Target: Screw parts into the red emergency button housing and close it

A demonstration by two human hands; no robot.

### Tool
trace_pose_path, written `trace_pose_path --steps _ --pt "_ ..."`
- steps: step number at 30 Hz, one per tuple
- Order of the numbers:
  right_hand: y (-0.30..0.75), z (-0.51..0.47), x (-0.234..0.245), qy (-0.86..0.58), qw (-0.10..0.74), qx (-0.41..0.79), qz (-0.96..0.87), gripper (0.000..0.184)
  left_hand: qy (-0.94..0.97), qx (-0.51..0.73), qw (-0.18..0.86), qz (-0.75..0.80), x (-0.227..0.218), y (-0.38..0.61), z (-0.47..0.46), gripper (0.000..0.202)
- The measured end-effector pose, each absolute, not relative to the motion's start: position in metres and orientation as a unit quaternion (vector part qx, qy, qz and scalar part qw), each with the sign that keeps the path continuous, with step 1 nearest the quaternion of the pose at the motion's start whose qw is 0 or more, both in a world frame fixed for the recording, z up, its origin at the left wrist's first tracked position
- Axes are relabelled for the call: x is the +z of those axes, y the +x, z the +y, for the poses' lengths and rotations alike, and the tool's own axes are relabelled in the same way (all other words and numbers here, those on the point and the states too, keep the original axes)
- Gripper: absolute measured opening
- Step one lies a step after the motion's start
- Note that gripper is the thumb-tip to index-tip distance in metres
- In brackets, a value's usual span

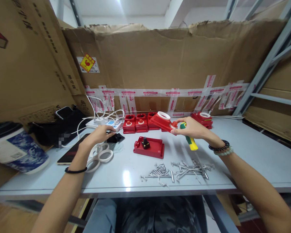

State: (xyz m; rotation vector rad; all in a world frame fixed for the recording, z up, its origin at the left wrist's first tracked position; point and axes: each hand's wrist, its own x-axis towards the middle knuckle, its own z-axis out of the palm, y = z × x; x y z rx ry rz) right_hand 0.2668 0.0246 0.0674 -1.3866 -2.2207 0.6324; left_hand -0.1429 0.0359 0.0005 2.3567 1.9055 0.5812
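Note:
My right hand is closed on a red cover with a white ring, held tilted above the table, and on a green and yellow screwdriver whose shaft points down toward me. My left hand reaches over white rings to a small black part, with its fingers bent on or just above it. A red base with a black knob lies flat between my hands. Loose metal screws are spread along the near edge.
Several red units stand in a row at the back, another to the right. A white power strip with cables, a black bag, a phone and a white tub sit left. Cardboard walls enclose the grey table.

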Motion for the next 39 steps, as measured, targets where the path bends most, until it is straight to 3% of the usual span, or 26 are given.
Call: trace_pose_path --steps 7,13,18,23,27,33,36,39 --pt "0.265 0.024 0.067 -0.508 0.218 0.225 -0.802 0.037 0.772 0.199 0.008 0.604 -0.001 -0.148 0.042 0.037" --pt "0.266 0.025 0.066 -0.517 0.211 0.211 -0.802 0.041 0.795 0.218 -0.082 0.560 0.020 -0.135 0.024 0.036" --pt "0.266 0.025 0.066 -0.513 0.212 0.207 -0.806 0.042 0.823 0.113 0.045 0.554 0.020 -0.105 0.007 0.019" --pt "0.264 0.021 0.069 -0.513 0.210 0.200 -0.808 0.047 0.795 0.038 0.080 0.600 0.017 -0.096 0.003 0.019" --pt "0.262 0.017 0.070 -0.501 0.217 0.205 -0.812 0.050 0.811 0.113 0.066 0.570 0.021 -0.092 -0.001 0.040" --pt "0.248 -0.003 0.069 -0.481 0.228 0.103 -0.840 0.047 0.805 0.387 0.039 0.448 0.045 -0.033 -0.016 0.055" --pt "0.240 -0.017 0.071 -0.467 0.240 0.041 -0.850 0.046 0.838 0.378 0.037 0.392 0.057 0.001 -0.021 0.060" --pt "0.240 -0.025 0.076 -0.462 0.264 0.068 -0.844 0.051 0.853 0.362 0.025 0.374 0.062 0.018 -0.022 0.049"
